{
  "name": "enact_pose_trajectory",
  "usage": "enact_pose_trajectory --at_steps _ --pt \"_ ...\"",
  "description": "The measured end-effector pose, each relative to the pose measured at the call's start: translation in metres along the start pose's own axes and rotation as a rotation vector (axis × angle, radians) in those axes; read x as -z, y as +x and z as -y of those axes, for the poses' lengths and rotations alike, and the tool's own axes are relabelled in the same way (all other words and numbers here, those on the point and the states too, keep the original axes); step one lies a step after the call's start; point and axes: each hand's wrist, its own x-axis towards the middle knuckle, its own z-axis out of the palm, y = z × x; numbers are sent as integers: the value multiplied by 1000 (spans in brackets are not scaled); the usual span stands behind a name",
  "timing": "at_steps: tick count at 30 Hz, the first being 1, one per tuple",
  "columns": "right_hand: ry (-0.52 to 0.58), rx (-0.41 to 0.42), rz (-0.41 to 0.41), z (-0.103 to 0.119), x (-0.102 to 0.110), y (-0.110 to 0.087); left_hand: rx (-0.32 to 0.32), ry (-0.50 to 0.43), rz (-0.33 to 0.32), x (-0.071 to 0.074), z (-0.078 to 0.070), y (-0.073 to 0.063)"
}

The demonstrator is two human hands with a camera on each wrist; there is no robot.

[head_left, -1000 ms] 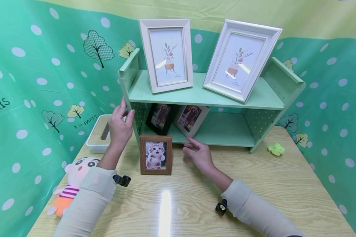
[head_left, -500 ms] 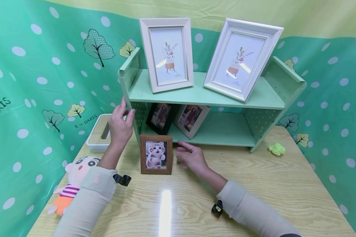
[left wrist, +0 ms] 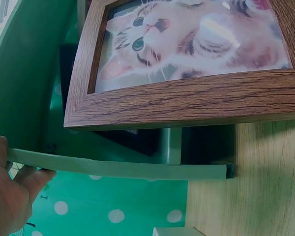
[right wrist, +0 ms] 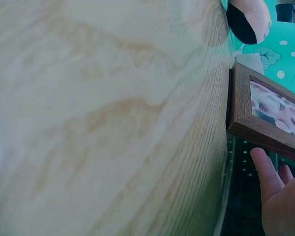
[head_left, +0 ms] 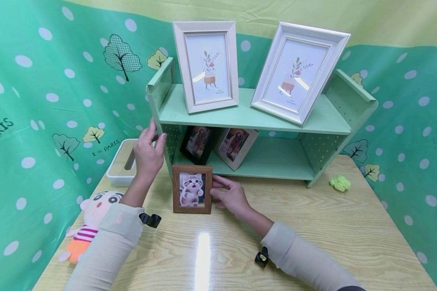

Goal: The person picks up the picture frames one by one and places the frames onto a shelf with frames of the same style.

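In the head view, my left hand [head_left: 148,155] lies against the outer side of the green shelf [head_left: 280,157], fingers loose rather than clenched, probably to steady it. My right hand [head_left: 234,199] is beside the brown frame [head_left: 191,189], fingers extended toward its right edge and not curled round it. That frame stands on the bench [head_left: 313,210], just in front of the shelf's left end, picture toward me, between my two hands and nearer the right one. The two pale frames [head_left: 211,68] on the top tier stand tilted back, angled toward each other, I think so both pictures can be seen. Below, the black frame [head_left: 196,141] and the light frame [head_left: 236,147] lean side by side, likewise facing outward.

In the left wrist view, my fingers and thumb rest along the edge of the side panel [left wrist: 137,168], which looks like bracing more than a grip. The brown frame sits well to the inner side of that hand, apart from it.

In the right wrist view, one straight finger reaches under the frame's near edge with the thumb partly cut off; whether the fingertips touch, I cannot tell.
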Motion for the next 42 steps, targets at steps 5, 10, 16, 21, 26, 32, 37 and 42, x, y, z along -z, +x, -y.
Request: enact_pose_trajectory --at_steps 5,10,16,21,26,32,37,42 --pt "-24 -12 -7 -2 -4 0 -3 -9 -1 0 -1 0" --pt "-27 -23 -5 -4 -6 0 -9 -17 -7 0 -1 0" --pt "-13 -42 -2 -4 -8 0 -10 -22 -8 0 0 -1" --pt "-16 -52 -11 -6 -10 1 -8 -21 -8 -1 0 0" --pt "-17 -61 -23 -7 -12 1 0 -20 -5 0 -1 -1" --pt "-19 -82 -29 -9 -14 0 0 -13 -4 1 -2 -1" --pt "-18 -84 -30 -9 -14 0 3 -14 1 1 -3 -1" --pt "-12 -86 -27 -10 -14 0 8 -11 4 1 -2 -1"
